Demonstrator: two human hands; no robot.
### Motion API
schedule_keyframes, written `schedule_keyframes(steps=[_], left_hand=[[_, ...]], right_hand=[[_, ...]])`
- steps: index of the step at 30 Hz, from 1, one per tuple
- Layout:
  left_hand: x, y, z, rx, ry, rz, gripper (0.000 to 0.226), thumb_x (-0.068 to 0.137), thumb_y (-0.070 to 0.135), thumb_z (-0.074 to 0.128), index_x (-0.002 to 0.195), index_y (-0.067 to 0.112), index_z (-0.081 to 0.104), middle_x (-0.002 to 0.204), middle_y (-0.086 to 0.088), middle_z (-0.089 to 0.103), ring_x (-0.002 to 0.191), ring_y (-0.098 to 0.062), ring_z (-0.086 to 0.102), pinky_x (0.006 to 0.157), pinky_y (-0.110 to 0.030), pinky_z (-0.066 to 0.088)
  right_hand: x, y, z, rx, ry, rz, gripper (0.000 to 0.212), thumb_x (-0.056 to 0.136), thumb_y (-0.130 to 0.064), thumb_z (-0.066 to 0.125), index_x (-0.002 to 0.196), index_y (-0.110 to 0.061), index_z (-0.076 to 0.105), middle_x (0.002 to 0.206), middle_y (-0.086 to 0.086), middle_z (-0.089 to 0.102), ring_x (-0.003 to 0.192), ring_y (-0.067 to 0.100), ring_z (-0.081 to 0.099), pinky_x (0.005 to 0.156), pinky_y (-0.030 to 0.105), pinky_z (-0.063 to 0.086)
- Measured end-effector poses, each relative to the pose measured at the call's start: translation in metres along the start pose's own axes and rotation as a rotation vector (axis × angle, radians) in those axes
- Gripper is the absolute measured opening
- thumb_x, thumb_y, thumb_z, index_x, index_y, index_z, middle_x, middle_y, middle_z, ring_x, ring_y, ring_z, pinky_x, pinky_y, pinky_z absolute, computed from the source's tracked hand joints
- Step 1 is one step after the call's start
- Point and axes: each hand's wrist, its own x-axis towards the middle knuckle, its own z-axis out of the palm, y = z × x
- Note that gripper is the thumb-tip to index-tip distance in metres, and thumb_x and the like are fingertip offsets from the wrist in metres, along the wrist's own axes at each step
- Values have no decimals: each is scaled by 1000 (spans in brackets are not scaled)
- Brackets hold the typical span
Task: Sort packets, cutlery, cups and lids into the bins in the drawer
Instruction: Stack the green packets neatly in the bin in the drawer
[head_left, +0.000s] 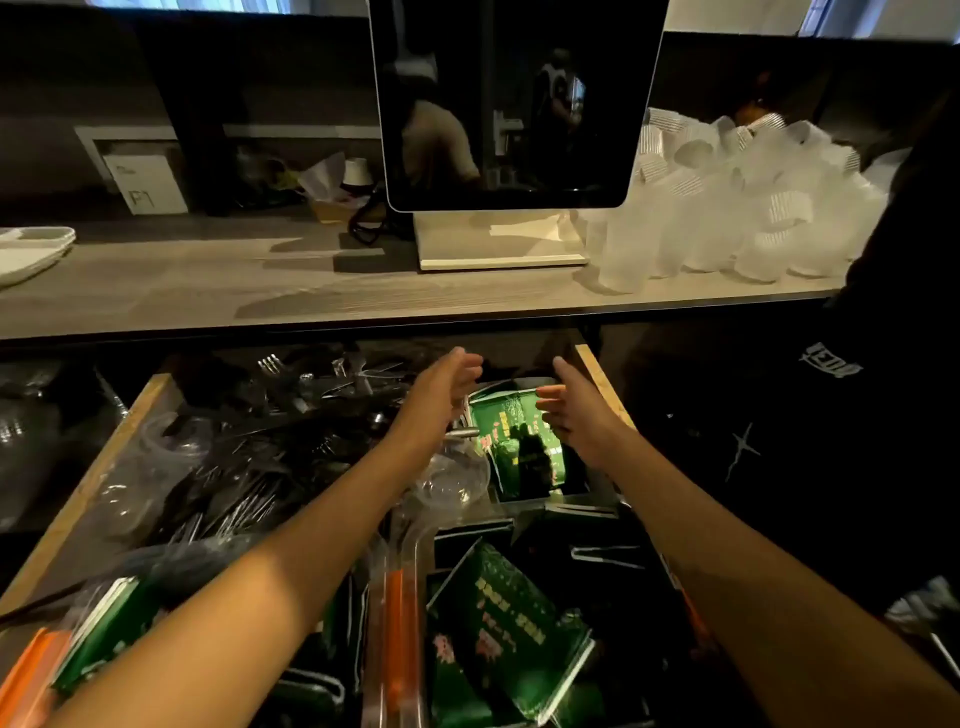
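The wooden drawer (88, 483) stands pulled out under the counter. Both arms reach over it toward the back right. My left hand (447, 387) and my right hand (569, 405) hover with loose fingers on either side of a stack of green packets (511, 431) in a back-right bin; neither holds anything. More green packets (511, 629) lie in a near bin. Black plastic cutlery (249, 467) fills the left and back of the drawer. Clear lids (452, 475) sit beside the packet bin.
Frosted plastic cups (727, 218) are heaped on the counter (260, 291) at the right. A dark tablet screen (509, 98) stands on a white base at centre. White trays (31, 252) sit far left. A person in black (831, 415) stands at the right.
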Motion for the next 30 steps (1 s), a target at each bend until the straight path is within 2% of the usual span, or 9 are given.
schedule_keyframes(steps=[2, 5, 9, 14, 17, 21, 24, 26, 30], left_hand=[[1, -7, -5, -7, 15, -23, 46, 109, 35, 25, 133, 11, 56, 141, -10, 56, 133, -24, 50, 109, -37, 37], [0, -21, -11, -28, 20, -20, 42, 109, 37, 27, 123, 17, 60, 135, -9, 60, 130, -24, 53, 113, -40, 38], [0, -24, -11, -38, 7, -5, 40, 109, 36, 26, 121, 19, 60, 136, -9, 59, 128, -22, 54, 114, -40, 37], [-1, -26, -12, -55, -2, -4, 42, 109, 36, 25, 122, 17, 60, 137, -11, 59, 128, -24, 54, 112, -39, 38], [-2, -25, -12, -80, 2, -9, 42, 109, 36, 26, 121, 16, 61, 135, -11, 61, 127, -24, 55, 114, -42, 39], [-6, -21, -13, -109, 16, 0, 38, 109, 33, 29, 118, 16, 62, 131, -10, 63, 126, -24, 57, 112, -41, 42], [-9, -15, -11, -111, 12, 1, 31, 109, 29, 34, 117, 16, 61, 128, -7, 63, 127, -25, 56, 113, -42, 41], [-10, -12, -10, -121, 17, -3, 26, 108, 26, 38, 117, 16, 60, 127, -7, 62, 128, -26, 55, 114, -42, 40], [-14, -1, -7, -142, 9, -55, 28, 107, 27, 41, 128, 13, 55, 133, -11, 58, 132, -28, 52, 114, -40, 39]], right_hand=[[3, 2, 3, -153, 33, -5, 60, 98, -52, 42, 136, -7, 52, 142, 11, 49, 133, 28, 43, 105, 38, 32], [10, 17, 2, -513, 46, -33, 54, 96, -41, 56, 134, -3, 54, 141, 14, 51, 127, 29, 49, 97, 34, 39], [10, 28, -4, -791, -74, -41, 65, 84, -26, 75, 138, -1, 49, 145, 14, 47, 126, 27, 51, 102, 33, 43], [7, 30, -4, -1147, -156, -118, 40, 80, -21, 80, 113, -2, 70, 124, 16, 64, 109, 31, 62, 91, 33, 50], [2, 26, -7, -1057, -125, -151, 29, 83, -18, 76, 106, 0, 73, 106, 17, 71, 96, 27, 65, 77, 27, 48], [-10, 15, -11, -800, 50, -266, 20, 88, -17, 70, 98, 0, 73, 84, 11, 69, 71, 15, 59, 56, 15, 41], [-20, 7, -13, -674, 94, -340, 20, 90, -16, 68, 100, 1, 71, 93, 13, 68, 84, 23, 62, 70, 28, 46], [-27, 3, -13, -638, 142, -424, 15, 90, -15, 67, 96, -3, 73, 88, 9, 68, 82, 20, 61, 73, 32, 47], [-41, -5, -10, -461, 200, -528, 8, 89, -12, 68, 93, -10, 73, 85, -3, 68, 81, 10, 64, 77, 26, 51]])
